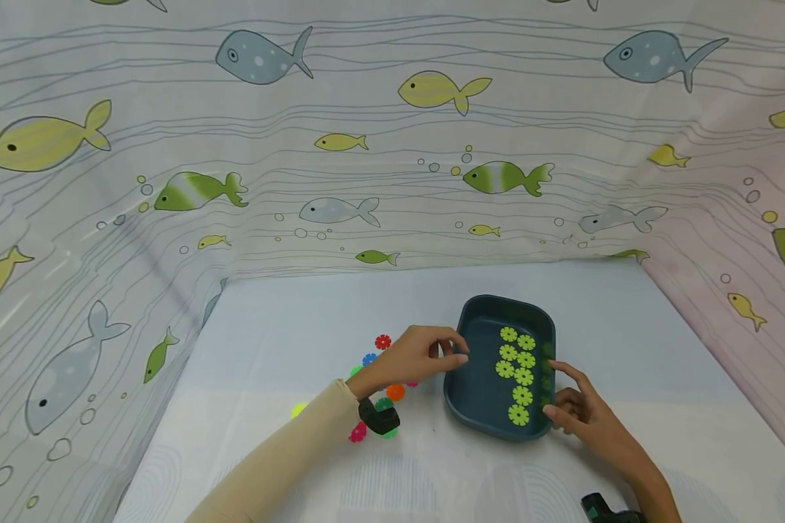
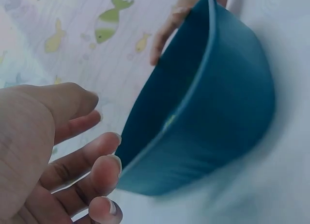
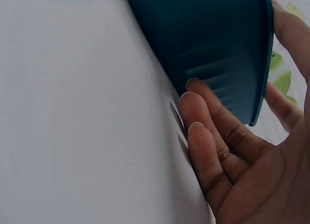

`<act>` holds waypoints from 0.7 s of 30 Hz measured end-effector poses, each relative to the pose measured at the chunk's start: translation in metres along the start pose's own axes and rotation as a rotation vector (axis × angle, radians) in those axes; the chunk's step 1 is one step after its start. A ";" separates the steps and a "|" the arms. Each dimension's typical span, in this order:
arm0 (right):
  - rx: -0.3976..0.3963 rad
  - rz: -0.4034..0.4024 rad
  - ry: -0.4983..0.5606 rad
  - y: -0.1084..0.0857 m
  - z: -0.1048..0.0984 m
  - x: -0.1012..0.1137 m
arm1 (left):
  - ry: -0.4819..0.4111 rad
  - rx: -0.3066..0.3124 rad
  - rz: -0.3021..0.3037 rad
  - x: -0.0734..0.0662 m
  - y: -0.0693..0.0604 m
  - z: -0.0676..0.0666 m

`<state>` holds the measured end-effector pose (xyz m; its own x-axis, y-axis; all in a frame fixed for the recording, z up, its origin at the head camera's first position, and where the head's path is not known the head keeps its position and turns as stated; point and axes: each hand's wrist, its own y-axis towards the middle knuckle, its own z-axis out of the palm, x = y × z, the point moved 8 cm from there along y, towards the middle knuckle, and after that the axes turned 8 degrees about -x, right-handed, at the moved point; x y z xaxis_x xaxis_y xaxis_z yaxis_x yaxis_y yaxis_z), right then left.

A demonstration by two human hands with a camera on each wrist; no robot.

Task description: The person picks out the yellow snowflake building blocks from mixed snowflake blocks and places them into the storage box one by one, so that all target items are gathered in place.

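Note:
A dark blue plastic tray (image 1: 474,396) stands on the table with several yellow-green notched discs (image 1: 522,396) on its floor. My left hand (image 1: 425,352) hovers by the tray's left rim, fingers loosely bent. In the left wrist view, nothing shows between the thumb and fingers of that left hand (image 2: 63,151), close to the tray wall (image 2: 232,103). At the opposite side, my right hand (image 1: 585,414) holds the tray's right edge. The right wrist view has the curled fingers (image 3: 206,151) against the ribbed outer wall (image 3: 213,54), with the thumb side up at the rim.
Left of the tray, partly under the left forearm, lie several loose discs: a red one (image 1: 382,341), a blue one (image 1: 369,359), an orange one (image 1: 395,392) and others. A fish-patterned curtain (image 1: 340,174) surrounds the white table (image 1: 288,319) at the back and sides.

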<state>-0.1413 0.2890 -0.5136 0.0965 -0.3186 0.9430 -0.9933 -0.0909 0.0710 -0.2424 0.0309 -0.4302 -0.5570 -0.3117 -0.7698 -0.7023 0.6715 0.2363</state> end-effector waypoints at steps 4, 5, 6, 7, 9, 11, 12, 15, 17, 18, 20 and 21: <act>0.003 -0.002 0.004 0.000 0.000 0.000 | 0.001 -0.025 -0.024 0.008 -0.012 -0.011; 0.002 -0.003 0.003 0.000 0.000 0.000 | 0.001 -0.030 -0.028 0.010 -0.015 -0.013; 0.002 -0.003 0.004 0.000 0.000 0.000 | 0.003 -0.036 -0.035 0.012 -0.019 -0.016; 0.003 -0.003 0.005 0.000 0.000 -0.001 | 0.002 -0.043 -0.041 0.013 -0.022 -0.019; 0.003 -0.003 0.006 0.000 0.000 -0.001 | 0.000 -0.055 -0.053 0.016 -0.029 -0.024; 0.003 -0.003 0.006 0.000 0.000 -0.001 | 0.010 -0.068 -0.056 0.018 -0.036 -0.029; 0.004 -0.002 0.007 0.000 0.000 -0.001 | 0.015 -0.074 -0.059 0.020 -0.039 -0.032; 0.005 -0.002 0.009 0.000 0.000 -0.001 | 0.035 -0.087 -0.074 0.025 -0.051 -0.039; 0.007 -0.002 0.012 0.000 0.000 -0.001 | 0.044 -0.093 -0.090 0.029 -0.058 -0.044; 0.007 -0.002 0.013 0.000 0.000 -0.001 | 0.050 -0.096 -0.101 0.032 -0.062 -0.046; 0.008 -0.002 0.013 0.000 0.000 -0.001 | 0.058 -0.104 -0.126 0.038 -0.070 -0.050; 0.008 -0.002 0.012 0.000 0.000 -0.001 | 0.058 -0.107 -0.138 0.041 -0.074 -0.052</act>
<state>-0.1409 0.2892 -0.5143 0.0977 -0.3069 0.9467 -0.9926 -0.0986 0.0704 -0.2366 -0.0666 -0.4483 -0.4744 -0.4366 -0.7644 -0.8154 0.5452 0.1947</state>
